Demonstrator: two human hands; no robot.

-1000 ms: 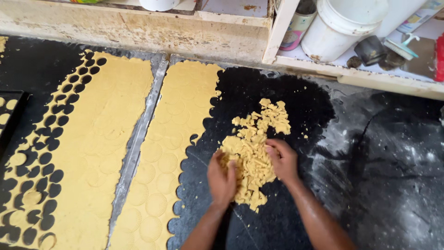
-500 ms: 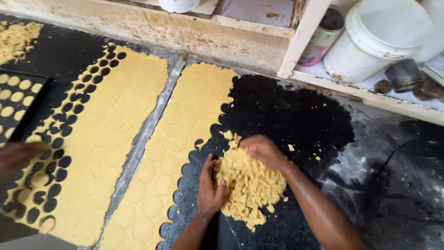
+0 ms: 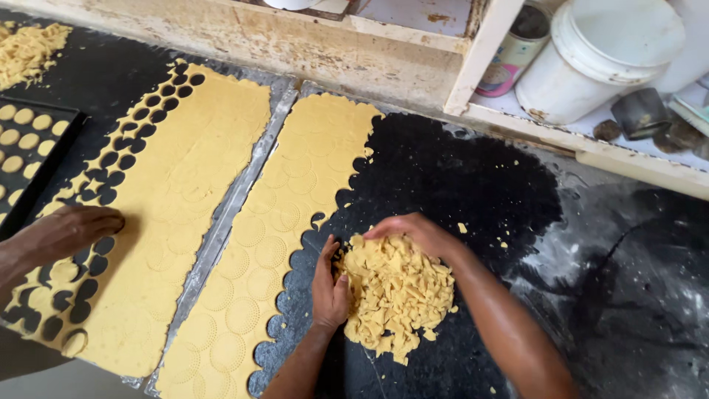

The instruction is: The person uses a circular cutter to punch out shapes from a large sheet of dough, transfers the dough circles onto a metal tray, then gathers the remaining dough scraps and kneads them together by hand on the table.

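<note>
Both hands open, cupping: left hand [image 3: 330, 284] and right hand [image 3: 413, 230] should press the dough-scrap pile [image 3: 396, 295] inward evenly, sweeping stray crumbs [image 3: 461, 228] in.

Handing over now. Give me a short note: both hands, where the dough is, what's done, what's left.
Left hand open, pressed against the left side of the scrap pile. Right hand cupped over its top edge.
Scraps are heaped on the black mat, a few crumbs loose beside them.
Stamped sheet lies left of the pile; another person's hand rests on the far sheet.
Left: stray crumbs ungathered.
</note>
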